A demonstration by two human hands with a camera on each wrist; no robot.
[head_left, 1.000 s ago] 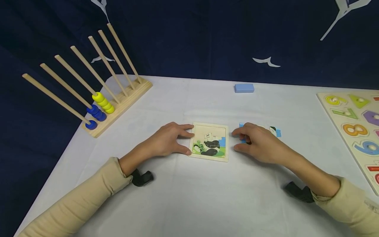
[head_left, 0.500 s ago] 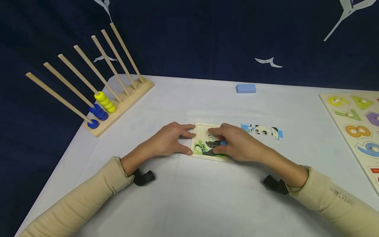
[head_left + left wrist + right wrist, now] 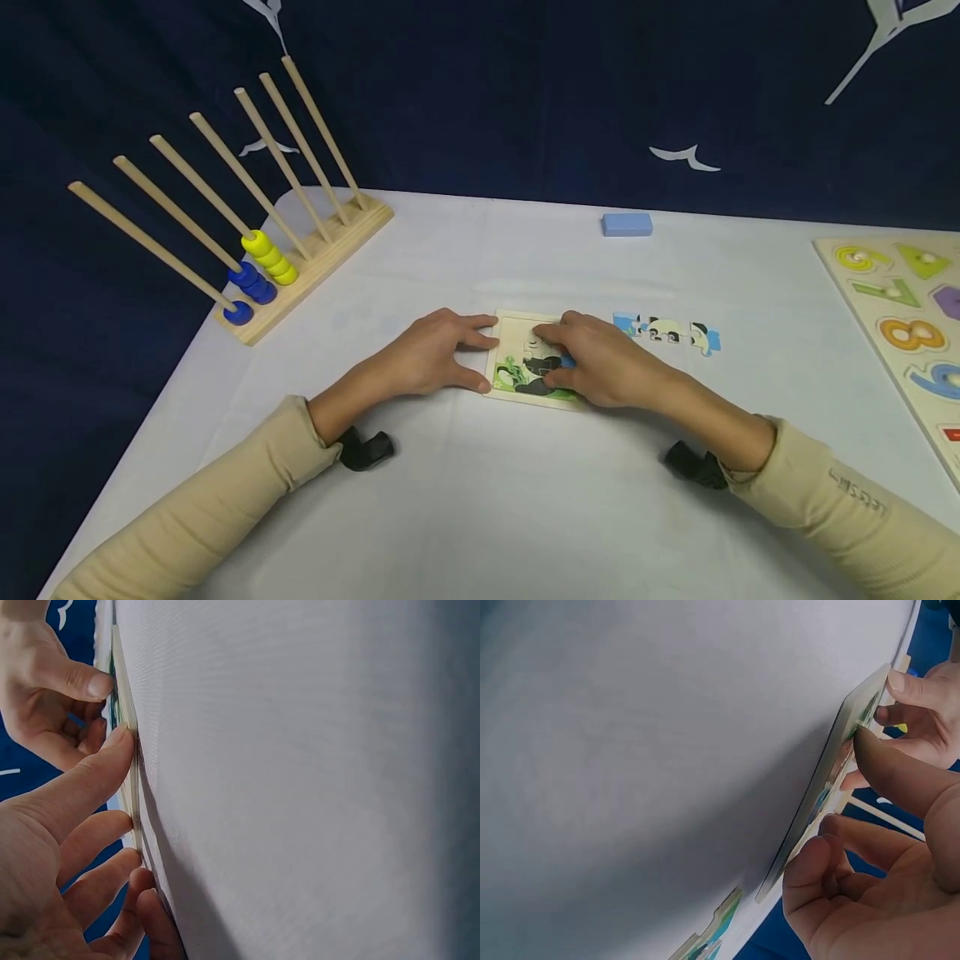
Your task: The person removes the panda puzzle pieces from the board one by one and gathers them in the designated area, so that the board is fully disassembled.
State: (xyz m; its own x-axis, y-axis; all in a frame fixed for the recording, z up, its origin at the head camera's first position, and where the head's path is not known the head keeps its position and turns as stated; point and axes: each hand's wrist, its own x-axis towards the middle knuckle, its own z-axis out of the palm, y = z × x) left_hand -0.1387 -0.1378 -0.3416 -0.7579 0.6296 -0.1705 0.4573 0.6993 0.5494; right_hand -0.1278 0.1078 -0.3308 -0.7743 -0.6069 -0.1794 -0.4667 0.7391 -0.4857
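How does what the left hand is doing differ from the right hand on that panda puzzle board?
The left hand stays off the picture, thumb and fingers bracing the left edge of the panda puzzle board; the right hand lies over the board's picture, fingertips on the pieces. The left hand's fingers are fairly straight, the right hand's more curled. Both touch the board, which lies flat on the table.

Even light falls from above onto the white table point(image 3: 480, 500) in front of me, so my arms cast only faint shadows. The head view is fairly sharp, with no glare. Both wrist views are tilted, and my fingers point(image 3: 82, 787) close to the lens look soft.
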